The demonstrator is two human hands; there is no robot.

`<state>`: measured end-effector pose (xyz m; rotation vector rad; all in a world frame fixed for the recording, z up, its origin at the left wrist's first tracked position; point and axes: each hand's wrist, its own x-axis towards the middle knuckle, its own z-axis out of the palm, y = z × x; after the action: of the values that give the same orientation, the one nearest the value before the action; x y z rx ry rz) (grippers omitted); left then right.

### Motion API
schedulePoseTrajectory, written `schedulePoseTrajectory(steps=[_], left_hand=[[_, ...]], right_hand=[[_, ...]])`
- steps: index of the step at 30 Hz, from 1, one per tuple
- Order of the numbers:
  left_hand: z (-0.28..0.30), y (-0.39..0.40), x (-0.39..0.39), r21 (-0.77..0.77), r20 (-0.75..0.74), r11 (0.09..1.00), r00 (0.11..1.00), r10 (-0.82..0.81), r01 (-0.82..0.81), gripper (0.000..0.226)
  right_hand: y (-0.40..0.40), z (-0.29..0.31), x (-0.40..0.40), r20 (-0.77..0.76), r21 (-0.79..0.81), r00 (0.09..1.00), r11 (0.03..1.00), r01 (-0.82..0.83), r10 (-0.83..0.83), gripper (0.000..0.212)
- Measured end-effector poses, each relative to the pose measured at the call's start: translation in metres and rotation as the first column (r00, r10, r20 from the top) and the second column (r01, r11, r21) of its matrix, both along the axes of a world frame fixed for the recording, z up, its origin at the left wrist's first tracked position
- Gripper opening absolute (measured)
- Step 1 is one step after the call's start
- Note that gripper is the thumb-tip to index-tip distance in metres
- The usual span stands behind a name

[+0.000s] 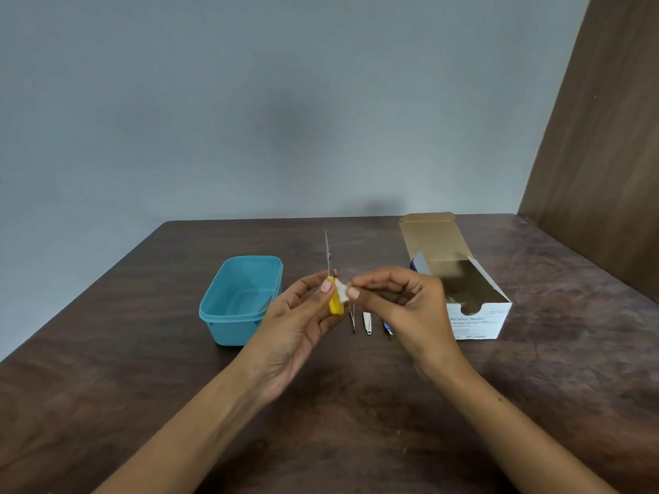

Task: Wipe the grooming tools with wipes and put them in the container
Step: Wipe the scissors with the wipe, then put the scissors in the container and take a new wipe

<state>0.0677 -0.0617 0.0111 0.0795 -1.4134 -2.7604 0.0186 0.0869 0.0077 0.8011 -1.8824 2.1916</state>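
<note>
Head view: the left hand [303, 315] grips a tool with a yellow handle [335, 303] and a thin metal blade [327, 251] that stands up and away from the person, probably a nail file or small scissors; which one is not clear. The thumb lies across the top of the handle, so the tool is steady and its metal part stays free for wiping. The right hand [399, 297] pinches a small white wipe [342, 291] between thumb and forefinger and presses it against the handle just beside the left thumb. Both hands are raised above the table [142, 404], likely so the tool can be turned while rubbed.

Below the hands, three more small tools [367, 322] lie side by side on the table, partly hidden by the right hand; they appear to wait their turn. The blue container [246, 301] sits open to the left of the hands, with nothing visible inside, so it seems no tool is stored yet. The swab box [463, 290] lies open to the right, near the right hand, handy for taking a fresh wipe.
</note>
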Motion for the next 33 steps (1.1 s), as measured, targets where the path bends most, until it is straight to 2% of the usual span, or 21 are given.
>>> schedulePoseTrajectory(steps=[2, 4, 9, 12, 16, 19, 21, 25, 30, 33], left_hand=[[0.002, 0.002, 0.002, -0.073, 0.002, 0.997, 1.0, -0.005, 0.005, 0.043], [0.006, 0.002, 0.004, -0.146, 0.005, 0.989, 1.0, 0.0, 0.0, 0.042], [0.016, -0.004, 0.006, -0.24, 0.007, 0.971, 1.0, 0.015, -0.013, 0.042], [0.026, -0.015, 0.009, -0.421, 0.024, 0.907, 1.0, 0.015, -0.003, 0.042], [0.048, -0.036, 0.016, -0.693, -0.011, 0.717, 0.996, 0.086, -0.07, 0.032], [0.064, -0.055, 0.019, -0.87, -0.073, 0.467, 0.978, 0.194, -0.158, 0.029], [0.069, -0.069, 0.019, -0.939, -0.08, 0.305, 0.963, 0.257, -0.16, 0.024], [0.074, -0.082, 0.017, -0.988, -0.096, 0.08, 0.927, 0.364, -0.134, 0.026], [0.059, -0.078, 0.0, -0.976, -0.108, -0.215, 0.929, 0.354, -0.032, 0.03], [0.038, -0.078, -0.014, -0.955, -0.136, -0.295, 0.937, 0.321, -0.037, 0.033]], right_hand=[[0.0, 0.0, -0.002, 0.029, -0.059, 0.995, 0.994, 0.092, -0.091, 0.015], [0.001, -0.002, -0.005, -0.003, -0.033, 0.978, 0.978, 0.207, -0.207, 0.013], [0.003, -0.007, -0.006, -0.281, 0.112, 0.902, 0.923, 0.369, -0.327, 0.006], [0.002, -0.009, -0.006, -0.41, 0.146, 0.855, 0.902, 0.405, -0.318, 0.004], [-0.001, -0.013, -0.01, -0.497, 0.184, 0.816, 0.884, 0.43, -0.293, 0.008], [-0.002, -0.015, -0.013, -0.542, 0.203, 0.794, 0.874, 0.443, -0.276, 0.009], [-0.003, -0.016, -0.014, -0.576, 0.216, 0.773, 0.863, 0.457, -0.265, 0.009], [-0.003, -0.017, -0.016, -0.608, 0.237, 0.752, 0.845, 0.479, -0.256, 0.009], [-0.003, -0.017, -0.016, -0.629, 0.256, 0.739, 0.833, 0.49, -0.241, 0.01], [-0.001, -0.017, -0.017, -0.626, 0.276, 0.745, 0.827, 0.49, -0.232, 0.006]])
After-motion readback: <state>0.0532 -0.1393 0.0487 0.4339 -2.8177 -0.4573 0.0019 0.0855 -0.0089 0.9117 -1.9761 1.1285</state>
